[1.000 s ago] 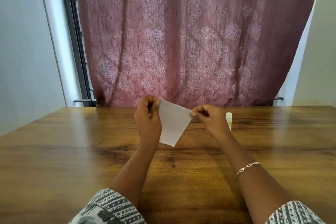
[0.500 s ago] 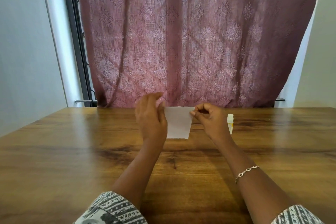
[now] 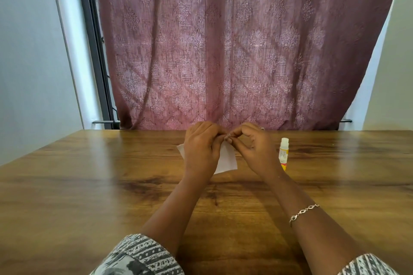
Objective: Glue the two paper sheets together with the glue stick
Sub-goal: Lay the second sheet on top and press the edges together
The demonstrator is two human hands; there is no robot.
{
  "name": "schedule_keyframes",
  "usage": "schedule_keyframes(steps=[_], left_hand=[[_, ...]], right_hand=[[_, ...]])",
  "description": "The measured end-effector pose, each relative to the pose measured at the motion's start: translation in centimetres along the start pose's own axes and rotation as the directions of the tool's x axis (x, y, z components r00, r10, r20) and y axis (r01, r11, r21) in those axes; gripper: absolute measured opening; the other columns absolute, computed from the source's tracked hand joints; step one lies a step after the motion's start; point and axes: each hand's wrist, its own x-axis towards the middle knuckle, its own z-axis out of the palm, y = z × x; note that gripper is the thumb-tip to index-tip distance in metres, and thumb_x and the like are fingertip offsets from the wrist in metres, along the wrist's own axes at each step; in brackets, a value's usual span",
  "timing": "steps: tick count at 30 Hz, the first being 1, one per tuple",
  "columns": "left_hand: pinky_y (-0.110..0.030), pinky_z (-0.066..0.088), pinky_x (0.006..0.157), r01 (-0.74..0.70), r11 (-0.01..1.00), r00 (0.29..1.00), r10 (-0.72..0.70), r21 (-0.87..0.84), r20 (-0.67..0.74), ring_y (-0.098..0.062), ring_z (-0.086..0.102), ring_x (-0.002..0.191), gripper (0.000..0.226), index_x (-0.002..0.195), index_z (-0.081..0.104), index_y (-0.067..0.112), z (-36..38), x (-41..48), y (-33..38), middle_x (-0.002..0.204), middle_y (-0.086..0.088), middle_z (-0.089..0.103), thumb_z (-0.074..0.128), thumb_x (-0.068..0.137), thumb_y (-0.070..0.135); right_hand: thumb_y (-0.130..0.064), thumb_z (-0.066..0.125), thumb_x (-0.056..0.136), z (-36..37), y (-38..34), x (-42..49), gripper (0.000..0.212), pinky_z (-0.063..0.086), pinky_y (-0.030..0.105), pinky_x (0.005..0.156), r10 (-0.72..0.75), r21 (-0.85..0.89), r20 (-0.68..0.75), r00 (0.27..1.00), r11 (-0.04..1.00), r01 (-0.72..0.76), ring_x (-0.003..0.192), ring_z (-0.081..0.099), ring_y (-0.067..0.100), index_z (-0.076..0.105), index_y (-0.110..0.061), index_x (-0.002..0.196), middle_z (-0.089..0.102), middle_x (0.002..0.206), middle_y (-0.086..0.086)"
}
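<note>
Paper sheets (image 3: 226, 159) at frame centre have dropped from held-up to low over the wooden table (image 3: 89, 185) — left hand (image 3: 202, 152) and right hand (image 3: 254, 152) now pinch their top edge together, likely pressing or separating; capped glue stick (image 3: 283, 152) stands untouched just right.

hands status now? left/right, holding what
Left hand: closed, pinching the white paper.
Right hand: closed, pinching the same paper's top edge.
</note>
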Motion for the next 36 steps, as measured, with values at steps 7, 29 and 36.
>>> schedule_keyframes(steps=[7, 29, 36], left_hand=[[-0.028, 0.041, 0.071, 0.073, 0.988, 0.992, -0.087, -0.137, -0.096, -0.006, 0.051, 0.073, 0.014, 0.072, 0.066, 0.008, -0.8, 0.1, 0.7, 0.071, 0.008, 0.061, 0.056, 0.078, 0.017], [-0.022, 0.044, 0.06, 0.482, 0.545, 0.729, -0.684, -0.686, -0.031, -0.011, 0.05, 0.065, 0.02, 0.069, 0.062, 0.018, -1.6, 0.7, -0.6, 0.069, -0.001, 0.059, 0.062, 0.083, 0.005], [-0.024, 0.049, 0.057, 0.663, 0.506, 0.674, -0.724, -0.551, 0.147, -0.015, 0.056, 0.064, 0.018, 0.085, 0.057, 0.01, -1.0, 0.2, -1.2, 0.07, -0.003, 0.057, 0.065, 0.077, -0.004]], right_hand=[[-0.019, 0.064, 0.074, -0.1, 0.4, -0.1, 0.011, 0.037, 0.008, 0.065, 0.037, 0.028, 0.072, 0.997, 0.999, -0.039, 0.072, 0.052, -0.005, 0.066, -0.007, 0.075, 0.052, 0.071, -0.019], [-0.005, 0.062, 0.081, -1.1, 2.6, -0.2, 0.02, 0.047, 0.02, 0.068, 0.38, 0.274, 0.024, 0.925, 0.887, -0.372, 0.069, 0.057, 0.007, 0.059, -0.022, 0.07, 0.061, 0.072, -0.002], [-0.007, 0.059, 0.084, -0.8, 2.8, -0.6, 0.022, 0.044, 0.018, 0.058, 0.419, 0.288, -0.078, 0.905, 0.878, -0.382, 0.068, 0.054, 0.014, 0.055, -0.025, 0.07, 0.059, 0.069, 0.001]])
